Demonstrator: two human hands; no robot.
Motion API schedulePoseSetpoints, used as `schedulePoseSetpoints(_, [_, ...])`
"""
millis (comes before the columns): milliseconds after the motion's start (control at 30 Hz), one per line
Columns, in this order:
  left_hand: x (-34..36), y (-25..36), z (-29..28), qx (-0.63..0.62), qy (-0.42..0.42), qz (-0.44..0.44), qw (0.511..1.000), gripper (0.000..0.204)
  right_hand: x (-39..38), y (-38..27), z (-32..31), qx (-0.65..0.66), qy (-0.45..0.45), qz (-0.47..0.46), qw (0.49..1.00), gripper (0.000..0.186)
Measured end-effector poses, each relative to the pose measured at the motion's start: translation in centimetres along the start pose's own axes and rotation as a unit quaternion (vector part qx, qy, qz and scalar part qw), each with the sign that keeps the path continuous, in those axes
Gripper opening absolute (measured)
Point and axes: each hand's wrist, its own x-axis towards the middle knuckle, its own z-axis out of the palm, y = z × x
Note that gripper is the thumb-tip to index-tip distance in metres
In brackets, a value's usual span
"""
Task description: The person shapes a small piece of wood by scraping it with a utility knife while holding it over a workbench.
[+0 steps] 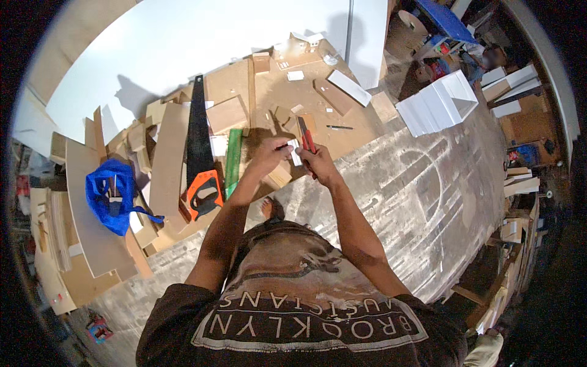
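Above the near edge of the work surface, my left hand (271, 157) is closed in a pinch on a small white strip (295, 152). A short dark thing also shows at its fingertips, too small to name. My right hand (319, 166) is wrapped round a red utility knife (307, 136), whose dark front end points away from me. The knife lies close beside the white strip, and I cannot tell whether they touch. Past my hands, a dark pen (340, 127) rests on the brown board (367, 137).
Left of my hands lie a green strip (233, 160), a handsaw (200, 140) with an orange handle, and a blue bag (110, 196) among cardboard offcuts. A small model house (299, 46) stands at the back. A white box (435, 105) stands to the right.
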Motion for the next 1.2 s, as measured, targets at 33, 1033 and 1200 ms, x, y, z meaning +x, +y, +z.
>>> schedulePoseSetpoints(33, [-0.3,0.0,-0.5,0.003,0.003,0.000,1.000,0.017,-0.1,-0.5,0.3,0.000,-0.003,-0.002,1.000,0.020])
schedulePoseSetpoints(1033, [1.8,1.9,5.2,-0.167,0.084,-0.116,0.976,0.021,1.8,-1.5,-4.7,0.189,-0.008,0.086,0.978,0.011])
schedulePoseSetpoints(1200, [3.8,2.1,8.5,-0.210,0.113,-0.147,0.960,0.019,3.3,-2.0,-8.8,0.171,-0.046,0.090,0.980,0.014])
